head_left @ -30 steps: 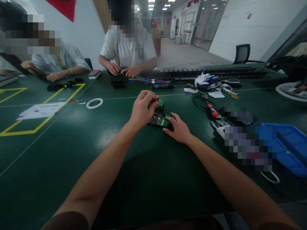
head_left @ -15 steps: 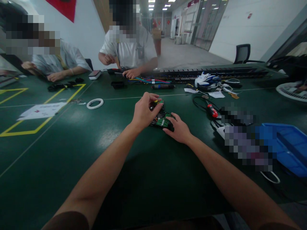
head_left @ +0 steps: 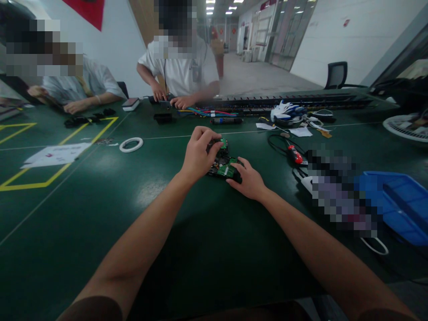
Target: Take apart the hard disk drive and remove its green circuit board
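A small electronic device with green circuit boards in a black housing lies on the green table in front of me. My left hand is closed in a pinch over the far part of the device, and what its fingertips hold is hidden. A green board shows just beyond that thumb. My right hand grips the right edge of the device, with the thumb at the near side and the fingers at the far side.
Left of my hands lie a white ring and paper. To the right are a red screwdriver, gloves and a blue tray. Across the table, one person's hand is near coloured wires; another person sits left.
My left fingers have shifted slightly, and the yellow spot between them no longer shows. My right hand stays put. The person opposite has lowered one hand to the black part on the table.
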A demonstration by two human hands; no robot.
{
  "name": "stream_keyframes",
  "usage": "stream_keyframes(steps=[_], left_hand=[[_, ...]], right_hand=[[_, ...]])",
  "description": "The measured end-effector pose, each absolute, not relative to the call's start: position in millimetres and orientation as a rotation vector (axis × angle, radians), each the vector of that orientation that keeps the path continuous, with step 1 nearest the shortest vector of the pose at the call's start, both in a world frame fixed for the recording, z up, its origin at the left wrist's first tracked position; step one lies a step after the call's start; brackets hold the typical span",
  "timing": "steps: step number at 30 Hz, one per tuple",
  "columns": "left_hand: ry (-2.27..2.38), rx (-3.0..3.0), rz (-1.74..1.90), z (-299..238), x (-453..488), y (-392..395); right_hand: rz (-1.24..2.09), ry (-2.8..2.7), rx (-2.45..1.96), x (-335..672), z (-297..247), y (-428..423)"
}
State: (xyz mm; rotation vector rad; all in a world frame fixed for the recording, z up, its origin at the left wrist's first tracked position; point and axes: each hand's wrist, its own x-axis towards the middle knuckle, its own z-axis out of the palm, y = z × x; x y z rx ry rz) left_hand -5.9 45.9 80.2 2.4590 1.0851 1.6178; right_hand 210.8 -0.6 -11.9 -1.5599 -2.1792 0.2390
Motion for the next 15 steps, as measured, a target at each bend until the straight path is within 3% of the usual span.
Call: stream_keyframes(steps=[15], left_hand=[[0.985, 2.429, 1.608, 80.1, -4.8, 43.5]], right_hand=[[0.268, -2.181, -1.578, 210.0, -8.5, -1.6]])
